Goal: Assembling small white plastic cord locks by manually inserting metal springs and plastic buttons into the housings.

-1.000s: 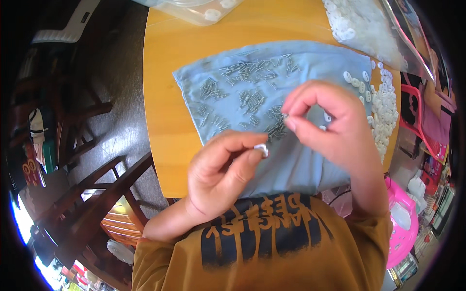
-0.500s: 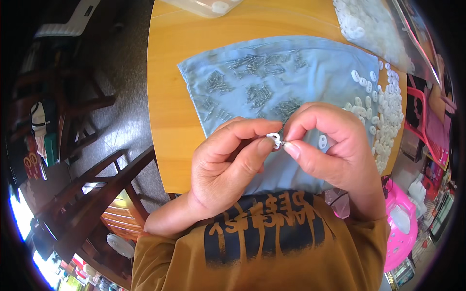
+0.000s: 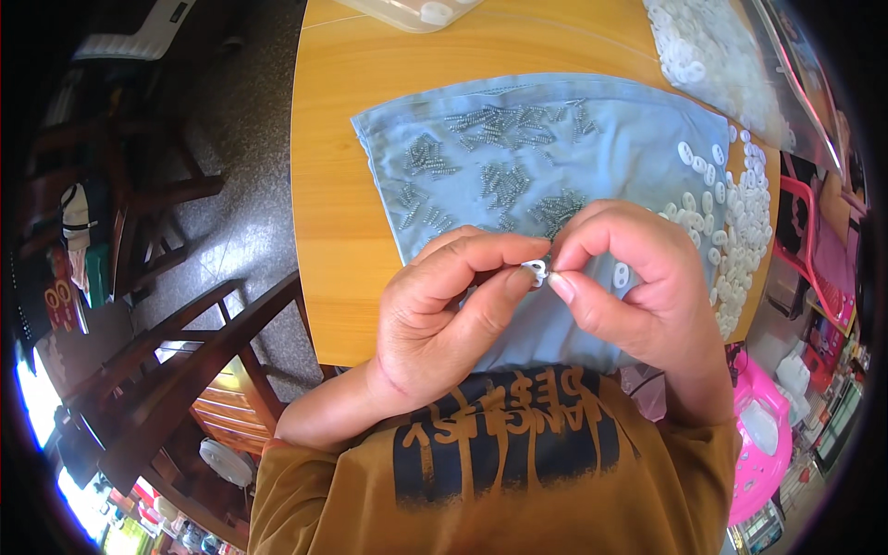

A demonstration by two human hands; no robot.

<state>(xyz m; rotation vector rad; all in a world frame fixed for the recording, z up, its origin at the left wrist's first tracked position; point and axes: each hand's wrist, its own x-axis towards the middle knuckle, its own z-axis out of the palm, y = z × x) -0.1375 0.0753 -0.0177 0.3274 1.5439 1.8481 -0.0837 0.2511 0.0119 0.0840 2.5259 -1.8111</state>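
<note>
My left hand (image 3: 442, 310) and my right hand (image 3: 638, 287) meet above the near edge of a light blue cloth (image 3: 555, 176). Between their thumb and forefinger tips they pinch one small white plastic piece (image 3: 536, 271). The cloth lies on a round wooden table (image 3: 342, 213). Several clusters of small metal springs (image 3: 499, 180) are scattered over the cloth. A heap of white plastic pieces (image 3: 740, 231) lies along the cloth's right side, close to my right hand.
A clear bag of white pieces (image 3: 708, 51) sits at the table's far right. A clear plastic lid (image 3: 416, 11) lies at the far edge. Dark wooden chairs (image 3: 176, 361) stand to the left. A pink plastic item (image 3: 758, 444) is low on the right.
My hands came together from apart. The left hand carried the small white piece up to the right fingertips, and both now pinch it.
</note>
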